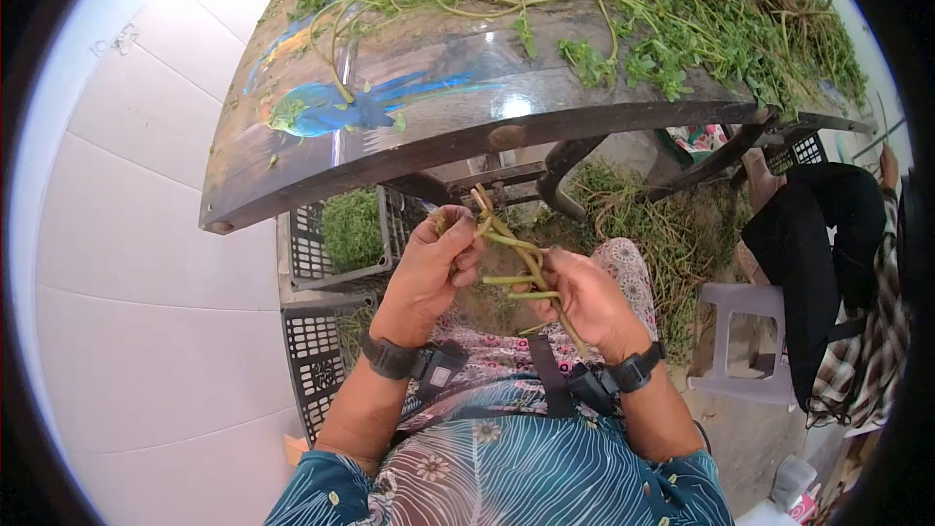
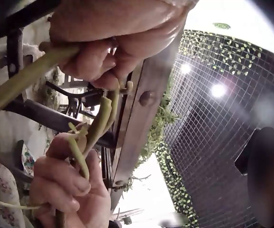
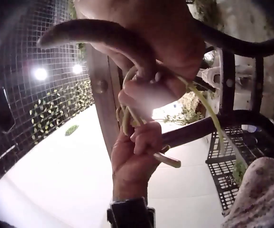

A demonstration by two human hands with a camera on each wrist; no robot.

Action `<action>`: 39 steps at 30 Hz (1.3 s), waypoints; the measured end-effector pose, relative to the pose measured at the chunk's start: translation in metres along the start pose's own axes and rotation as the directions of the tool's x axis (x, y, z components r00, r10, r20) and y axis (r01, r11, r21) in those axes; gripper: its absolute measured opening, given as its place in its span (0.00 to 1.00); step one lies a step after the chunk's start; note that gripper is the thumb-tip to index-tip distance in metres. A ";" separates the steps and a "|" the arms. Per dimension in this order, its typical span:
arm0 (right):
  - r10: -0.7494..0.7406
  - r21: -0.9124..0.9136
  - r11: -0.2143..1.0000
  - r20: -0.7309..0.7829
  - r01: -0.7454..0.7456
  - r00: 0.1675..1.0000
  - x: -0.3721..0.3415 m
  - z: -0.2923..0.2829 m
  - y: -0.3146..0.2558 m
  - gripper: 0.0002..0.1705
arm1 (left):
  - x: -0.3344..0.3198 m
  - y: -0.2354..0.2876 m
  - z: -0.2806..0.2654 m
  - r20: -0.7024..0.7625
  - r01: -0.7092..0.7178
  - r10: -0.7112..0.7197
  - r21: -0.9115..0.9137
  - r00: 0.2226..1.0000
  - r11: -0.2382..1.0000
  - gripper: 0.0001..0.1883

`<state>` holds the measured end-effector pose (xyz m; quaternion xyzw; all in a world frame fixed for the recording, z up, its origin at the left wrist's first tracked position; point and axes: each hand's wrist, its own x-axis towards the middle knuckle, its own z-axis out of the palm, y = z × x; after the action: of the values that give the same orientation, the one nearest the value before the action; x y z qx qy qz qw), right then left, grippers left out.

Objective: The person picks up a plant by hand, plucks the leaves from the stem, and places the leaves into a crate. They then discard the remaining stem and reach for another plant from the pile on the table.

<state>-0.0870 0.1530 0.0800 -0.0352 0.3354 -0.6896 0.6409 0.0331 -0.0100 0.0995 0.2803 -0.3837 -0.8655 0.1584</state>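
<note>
Just off the near edge of the table [image 1: 594, 121], the left hand [image 1: 433, 258] pinches the upper part of a bundle of green stems [image 1: 533, 255], and the right hand [image 1: 584, 300] grips it lower down. The stems slant across the gap between that edge and the patterned trousers [image 1: 625, 268], with both hands apart from the table. Leafy greens [image 1: 701, 24] heap along the far edge and spread to the right end. Black crates [image 1: 310, 370] stand below the near left corner, narrowing the room there.

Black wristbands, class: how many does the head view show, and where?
2: the left wristband, at the base of the left hand, and the right wristband, at the base of the right hand.
</note>
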 end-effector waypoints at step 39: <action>-0.226 0.234 0.944 -0.057 0.233 0.973 0.008 -0.023 -0.014 0.20 | -0.007 -0.004 0.013 0.074 0.084 -0.077 -0.094 0.994 0.992 0.08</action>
<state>-0.1112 0.1550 0.0658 0.0137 0.2530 -0.7952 0.5509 0.0304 0.0032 0.1059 0.2567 -0.3349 -0.8982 0.1234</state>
